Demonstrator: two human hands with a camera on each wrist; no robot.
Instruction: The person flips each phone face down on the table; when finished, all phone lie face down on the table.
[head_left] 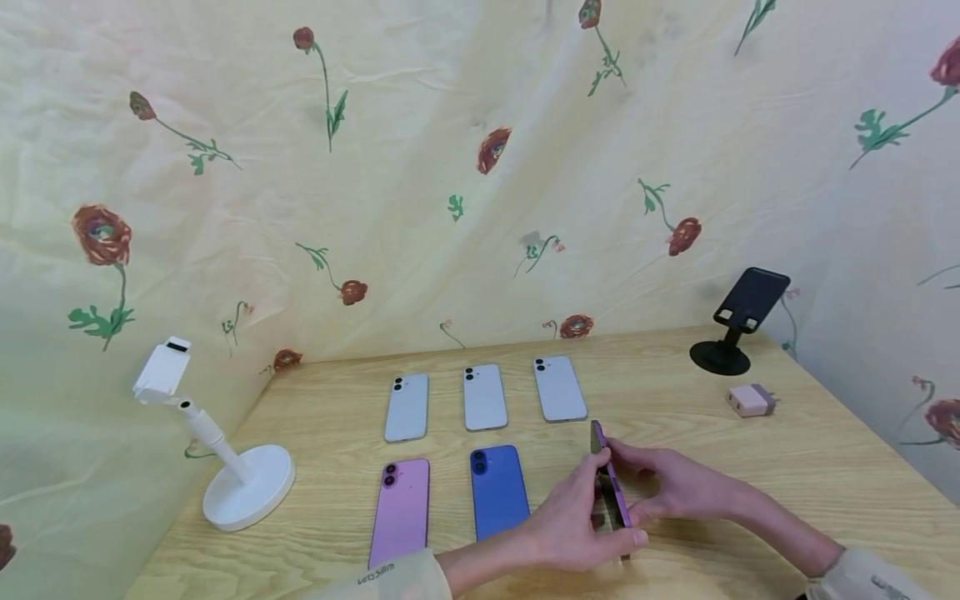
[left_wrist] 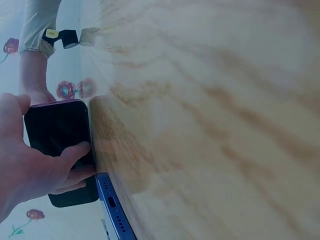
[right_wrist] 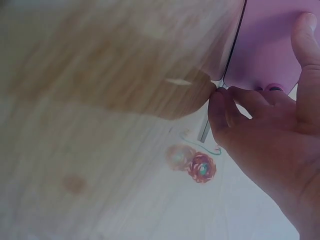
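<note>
I hold the purple phone [head_left: 611, 483] on its long edge between my left hand [head_left: 573, 525] and right hand [head_left: 675, 483], near the table's [head_left: 825, 467] front edge; I should lower it gently, beside the blue phone [head_left: 497, 492].

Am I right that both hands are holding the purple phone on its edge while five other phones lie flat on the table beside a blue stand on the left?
Nearly: the stand on the left is white, not blue, as the head view shows. Both the left hand and the right hand do hold the purple phone on its edge, and five other phones lie flat on the table.
</note>
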